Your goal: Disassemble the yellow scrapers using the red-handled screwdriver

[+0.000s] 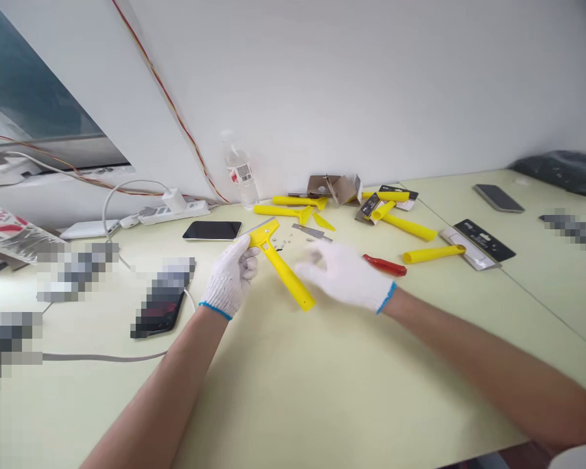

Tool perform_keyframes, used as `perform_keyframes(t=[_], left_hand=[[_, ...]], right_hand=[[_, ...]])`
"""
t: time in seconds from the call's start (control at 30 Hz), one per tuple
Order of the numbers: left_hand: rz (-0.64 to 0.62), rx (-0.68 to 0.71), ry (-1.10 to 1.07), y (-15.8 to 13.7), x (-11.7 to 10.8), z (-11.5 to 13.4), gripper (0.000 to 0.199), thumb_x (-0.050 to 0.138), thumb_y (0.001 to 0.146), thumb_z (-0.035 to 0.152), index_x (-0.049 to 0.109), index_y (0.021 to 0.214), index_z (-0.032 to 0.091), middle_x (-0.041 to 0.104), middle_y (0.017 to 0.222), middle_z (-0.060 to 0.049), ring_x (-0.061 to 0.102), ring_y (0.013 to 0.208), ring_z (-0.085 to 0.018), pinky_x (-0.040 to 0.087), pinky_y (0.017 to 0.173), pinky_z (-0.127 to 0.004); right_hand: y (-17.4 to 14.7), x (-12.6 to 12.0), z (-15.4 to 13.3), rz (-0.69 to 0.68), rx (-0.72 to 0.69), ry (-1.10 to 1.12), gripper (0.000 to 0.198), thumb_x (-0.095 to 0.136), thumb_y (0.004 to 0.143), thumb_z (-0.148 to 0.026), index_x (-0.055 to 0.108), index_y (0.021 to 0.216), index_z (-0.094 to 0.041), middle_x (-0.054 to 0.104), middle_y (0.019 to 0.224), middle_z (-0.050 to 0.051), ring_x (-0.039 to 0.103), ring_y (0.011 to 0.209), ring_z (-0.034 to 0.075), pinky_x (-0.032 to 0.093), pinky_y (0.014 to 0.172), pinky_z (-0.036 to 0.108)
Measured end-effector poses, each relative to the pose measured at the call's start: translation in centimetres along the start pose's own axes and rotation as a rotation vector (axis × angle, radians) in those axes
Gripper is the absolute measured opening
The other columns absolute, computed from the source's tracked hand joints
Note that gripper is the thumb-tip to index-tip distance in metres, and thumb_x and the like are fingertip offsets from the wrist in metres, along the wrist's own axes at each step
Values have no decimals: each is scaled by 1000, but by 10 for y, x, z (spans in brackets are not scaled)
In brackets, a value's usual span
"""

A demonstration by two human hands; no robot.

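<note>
Yellow scraper [283, 264]: mid-table, held just above the pale green table [293, 391].
Left hand [230, 279]: gloved, fingers closed on the scraper's head at its far-left end.
Long axis: handle runs from that grip toward near-right, free end low.
Right hand [344, 273]: gloved, blurred, fingers spread, holding nothing, just right of the handle.
Red tool [385, 265]: lying further right.

Motion blurs the right hand [344, 275], hiding its fingers' grip.
</note>
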State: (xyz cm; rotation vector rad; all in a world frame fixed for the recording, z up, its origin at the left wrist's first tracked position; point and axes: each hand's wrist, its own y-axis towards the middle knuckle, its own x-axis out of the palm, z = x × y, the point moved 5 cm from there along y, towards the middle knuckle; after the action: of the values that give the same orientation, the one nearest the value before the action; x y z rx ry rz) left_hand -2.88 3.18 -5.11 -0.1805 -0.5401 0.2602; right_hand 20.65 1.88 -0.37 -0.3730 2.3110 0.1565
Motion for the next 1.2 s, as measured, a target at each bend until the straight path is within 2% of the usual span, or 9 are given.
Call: perform_keyframes(t=[0.07, 0.13, 0.37, 0.47, 0.57, 0.7, 0.87, 1.07, 1.2], left_hand=[[-20, 12, 14, -2, 3, -2, 50, 95, 67, 34, 60, 96, 15, 62, 75, 0, 45, 51, -4, 28, 42, -14], [-72, 37, 40, -5, 7, -6, 49, 95, 67, 37, 58, 93, 16, 63, 77, 0, 47, 53, -4, 31, 45, -15], [-266, 78, 323, -24, 27, -30, 37, 84, 86, 47, 70, 102, 17, 71, 91, -6, 67, 83, -16, 54, 70, -25], [-263, 57, 331, -27, 29, -33, 34, 74, 97, 46, 70, 109, 14, 71, 95, -8, 68, 84, -17, 58, 72, -29], [-247, 36, 326, -26, 26, -27, 33, 66, 103, 45, 68, 114, 14, 70, 94, -5, 65, 73, -13, 57, 65, -27], [-220, 19, 302, -24, 14, -13, 34, 77, 91, 47, 67, 109, 20, 66, 74, -2, 58, 50, -13, 40, 43, -23], [-209, 19, 301, -27, 9, -4, 37, 81, 84, 38, 64, 115, 24, 63, 65, 1, 53, 41, -14, 35, 39, -24], [-291, 89, 487, -30, 18, -1, 39, 77, 87, 33, 63, 121, 22, 65, 73, 1, 56, 45, -14, 47, 46, -26], [-268, 125, 507, -29, 16, 1, 39, 75, 88, 35, 67, 124, 22, 66, 76, -1, 55, 47, -14, 46, 46, -27]], right_hand=[[-13, 30, -3, -219, -34, 37, 43, 64, 99, -62, 65, 94, -19, 69, 90, 4, 62, 76, 18, 44, 64, 29], [-18, 45, -3, -296, -25, 101, 40, 60, 100, -58, 57, 88, -20, 66, 85, 1, 59, 71, 15, 39, 60, 28], [-15, 51, -3, -314, 6, 152, 33, 50, 106, -49, 57, 95, -19, 68, 84, 3, 62, 70, 16, 42, 62, 28], [-17, 31, 5, -157, -92, -95, 37, 56, 104, -54, 65, 101, -19, 72, 100, 11, 67, 86, 23, 47, 73, 32], [-20, -12, 36, 178, 13, -461, 42, 71, 94, -58, 69, 108, -17, 71, 108, 18, 67, 98, 31, 48, 80, 38], [-21, -46, 85, 128, 247, -693, 39, 82, 87, -52, 66, 78, -17, 64, 75, 13, 65, 73, 28, 45, 68, 37], [-20, -47, 103, -4, 293, -522, 36, 61, 102, -45, 64, 77, -19, 66, 73, 11, 60, 60, 23, 38, 58, 33], [-32, -49, 87, 220, 216, -258, 35, 49, 106, -48, 58, 87, -20, 68, 80, 9, 62, 70, 21, 38, 61, 30], [-36, -37, 79, 221, 150, -89, 44, 44, 106, -57, 48, 80, -22, 55, 69, 0, 51, 63, 17, 35, 59, 29]])
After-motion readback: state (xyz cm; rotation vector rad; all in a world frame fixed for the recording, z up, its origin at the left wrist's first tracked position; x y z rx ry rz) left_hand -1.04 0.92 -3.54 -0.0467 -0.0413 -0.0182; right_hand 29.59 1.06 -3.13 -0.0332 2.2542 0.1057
